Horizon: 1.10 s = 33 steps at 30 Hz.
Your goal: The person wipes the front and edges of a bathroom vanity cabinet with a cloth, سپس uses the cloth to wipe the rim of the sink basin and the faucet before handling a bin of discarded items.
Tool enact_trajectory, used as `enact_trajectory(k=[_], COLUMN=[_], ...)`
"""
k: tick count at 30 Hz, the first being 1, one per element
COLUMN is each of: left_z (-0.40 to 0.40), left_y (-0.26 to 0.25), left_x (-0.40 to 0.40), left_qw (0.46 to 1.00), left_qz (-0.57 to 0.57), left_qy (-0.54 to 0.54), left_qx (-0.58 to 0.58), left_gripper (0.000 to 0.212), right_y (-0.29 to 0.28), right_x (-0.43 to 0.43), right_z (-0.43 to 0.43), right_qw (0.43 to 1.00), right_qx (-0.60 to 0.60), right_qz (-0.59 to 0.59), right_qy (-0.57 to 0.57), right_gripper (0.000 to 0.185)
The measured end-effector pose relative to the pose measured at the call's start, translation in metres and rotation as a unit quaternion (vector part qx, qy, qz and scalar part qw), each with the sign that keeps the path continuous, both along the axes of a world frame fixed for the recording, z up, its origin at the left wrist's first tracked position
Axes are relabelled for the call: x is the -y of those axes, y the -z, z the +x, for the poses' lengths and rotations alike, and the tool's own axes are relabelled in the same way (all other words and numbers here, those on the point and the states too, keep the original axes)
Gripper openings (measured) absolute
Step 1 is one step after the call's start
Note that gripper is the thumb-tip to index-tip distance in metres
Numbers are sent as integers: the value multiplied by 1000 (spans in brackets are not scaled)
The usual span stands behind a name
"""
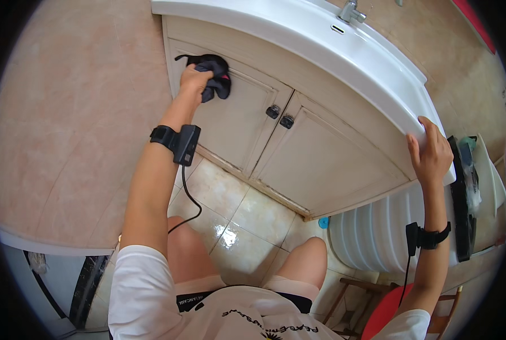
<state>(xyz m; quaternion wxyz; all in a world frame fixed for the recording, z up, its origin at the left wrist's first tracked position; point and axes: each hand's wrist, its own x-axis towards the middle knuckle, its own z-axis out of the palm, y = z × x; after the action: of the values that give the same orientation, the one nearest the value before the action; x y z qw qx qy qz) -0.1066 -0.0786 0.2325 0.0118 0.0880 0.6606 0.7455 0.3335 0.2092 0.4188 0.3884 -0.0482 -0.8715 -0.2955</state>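
Observation:
A dark cloth (215, 76) is bunched in my left hand (194, 80), pressed against the upper left part of the cream left cabinet door (231, 121). One end of the cloth sticks out past my fingers. My right hand (433, 155) grips the right front rim of the white ceramic washbasin (388, 97), thumb on the front edge and fingers over the top. Beside the left door is the right cabinet door (329, 157). Each door has a dark square knob, the left knob (273, 111) and the right knob (287, 121), near the middle seam. Both doors are shut.
A chrome faucet (352, 12) stands at the basin's back. To the cabinet's right is a white ribbed tub (367, 229), with a wooden stool (342, 297) below it. A tiled wall (78, 127) borders the left side. The tile floor (240, 225) shines as if wet.

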Motion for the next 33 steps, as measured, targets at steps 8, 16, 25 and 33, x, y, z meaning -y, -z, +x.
enact_trajectory(k=[8, 16, 25, 33], left_z=[-20, -91, -92, 30], left_y=[18, 37, 30, 58], left_x=[10, 37, 43, -19], left_qw=[994, 975, 955, 996], left_qz=[101, 182, 271, -16], left_qy=[14, -4, -30, 61], left_qx=[45, 125, 119, 62], left_gripper=[30, 53, 46, 63], right_y=[0, 2, 3, 3], right_x=[4, -3, -1, 1], right_z=[-1, 2, -2, 0], right_qw=[1000, 1000, 1000, 1000], right_qx=[2, 9, 7, 7], right_qz=[-6, -9, 8, -6], right_qy=[-4, 0, -1, 6], right_gripper=[36, 38, 37, 36])
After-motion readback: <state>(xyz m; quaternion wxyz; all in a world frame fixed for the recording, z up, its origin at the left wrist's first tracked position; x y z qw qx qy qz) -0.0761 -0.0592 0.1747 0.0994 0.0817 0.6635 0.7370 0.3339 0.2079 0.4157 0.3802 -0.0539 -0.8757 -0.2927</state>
